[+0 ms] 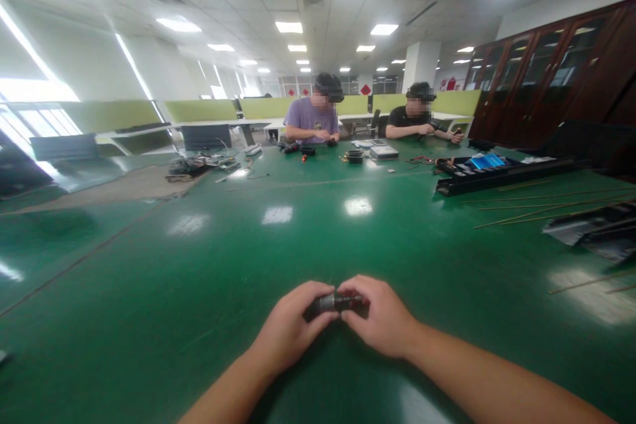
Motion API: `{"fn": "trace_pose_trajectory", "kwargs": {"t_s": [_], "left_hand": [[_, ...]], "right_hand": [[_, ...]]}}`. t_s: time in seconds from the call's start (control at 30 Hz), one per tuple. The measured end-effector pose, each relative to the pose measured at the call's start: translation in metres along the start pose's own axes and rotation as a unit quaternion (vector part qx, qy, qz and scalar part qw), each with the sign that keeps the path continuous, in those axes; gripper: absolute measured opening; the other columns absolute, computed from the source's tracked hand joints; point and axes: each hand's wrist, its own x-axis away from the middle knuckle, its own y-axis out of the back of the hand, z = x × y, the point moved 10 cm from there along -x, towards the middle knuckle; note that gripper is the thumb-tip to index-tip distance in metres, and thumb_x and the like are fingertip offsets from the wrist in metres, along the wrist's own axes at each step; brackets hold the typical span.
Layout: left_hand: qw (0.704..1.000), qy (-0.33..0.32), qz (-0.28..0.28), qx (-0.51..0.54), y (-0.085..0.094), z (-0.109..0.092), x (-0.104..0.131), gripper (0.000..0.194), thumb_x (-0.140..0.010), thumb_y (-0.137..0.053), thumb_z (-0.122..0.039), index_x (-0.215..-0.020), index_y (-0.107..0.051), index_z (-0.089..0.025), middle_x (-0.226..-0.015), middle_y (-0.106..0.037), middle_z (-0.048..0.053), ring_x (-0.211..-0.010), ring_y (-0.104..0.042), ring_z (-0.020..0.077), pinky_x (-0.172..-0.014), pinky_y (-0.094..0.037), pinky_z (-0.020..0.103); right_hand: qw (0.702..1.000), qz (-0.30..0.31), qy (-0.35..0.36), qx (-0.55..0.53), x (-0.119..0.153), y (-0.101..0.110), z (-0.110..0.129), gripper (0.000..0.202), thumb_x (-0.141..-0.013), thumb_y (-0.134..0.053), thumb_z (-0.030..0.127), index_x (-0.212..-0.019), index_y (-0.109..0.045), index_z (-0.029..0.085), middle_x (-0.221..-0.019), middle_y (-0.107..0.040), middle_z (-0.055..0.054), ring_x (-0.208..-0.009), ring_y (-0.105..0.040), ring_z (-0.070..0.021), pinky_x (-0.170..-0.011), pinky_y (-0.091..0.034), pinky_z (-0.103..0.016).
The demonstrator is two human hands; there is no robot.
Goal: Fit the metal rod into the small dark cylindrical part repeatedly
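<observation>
Between my two hands lies a short dark cylinder (328,303) with a grey band near its middle, held level just over the green table (238,258). The fingers and thumb of my left hand (293,318) are closed round its left end. On the right end, my right hand (380,315) grips with thumb and fingertips, and a hint of red shows there. My palms and fingers hide both ends, so I cannot tell exactly what kind of object it is.
Across the table two people (312,119) (410,120) sit working with their hands. Electronic parts (209,164) lie at the far left, a pale box (384,151) at the far middle. To the right are a long black channel (497,175), thin rods (536,207) and dark metal pieces (596,228).
</observation>
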Motion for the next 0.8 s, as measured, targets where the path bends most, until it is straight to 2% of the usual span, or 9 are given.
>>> {"fn": "trace_pose_trajectory", "kwargs": {"t_s": [0.3,0.47,0.8], "left_hand": [[0.998,-0.054,-0.017,-0.027,0.0015,-0.0105,0.0012,0.025,-0.086,-0.07,-0.028,-0.11,-0.063,-0.023,-0.103,-0.071,0.004,-0.093,-0.067,0.018,-0.085,-0.054,0.028],[0.997,-0.058,-0.016,-0.039,-0.0013,-0.0084,0.0027,0.027,-0.087,-0.07,-0.029,-0.113,-0.063,-0.023,-0.104,-0.07,0.004,-0.094,-0.067,0.0179,-0.086,-0.054,0.029],[0.997,-0.053,-0.01,-0.059,-0.0023,-0.0084,0.0048,0.028,-0.089,-0.067,-0.028,-0.116,-0.06,-0.023,-0.104,-0.069,0.005,-0.094,-0.065,0.0185,-0.084,-0.053,0.031]], "right_hand": [[0.999,0.019,0.018,0.044,-0.0013,-0.0042,0.0004,0.011,-0.08,-0.067,0.015,-0.089,-0.072,0.02,-0.084,-0.069,-0.002,-0.077,-0.062,-0.0162,-0.07,-0.043,-0.026],[0.998,0.026,0.009,0.055,-0.0015,-0.0041,-0.0019,0.009,-0.082,-0.068,0.019,-0.089,-0.074,0.02,-0.084,-0.071,-0.002,-0.077,-0.063,-0.0165,-0.07,-0.042,-0.026],[0.998,0.029,0.012,0.062,-0.0022,-0.0011,-0.0017,0.009,-0.083,-0.067,0.019,-0.089,-0.074,0.02,-0.083,-0.072,-0.002,-0.076,-0.062,-0.0157,-0.069,-0.042,-0.026]]}}
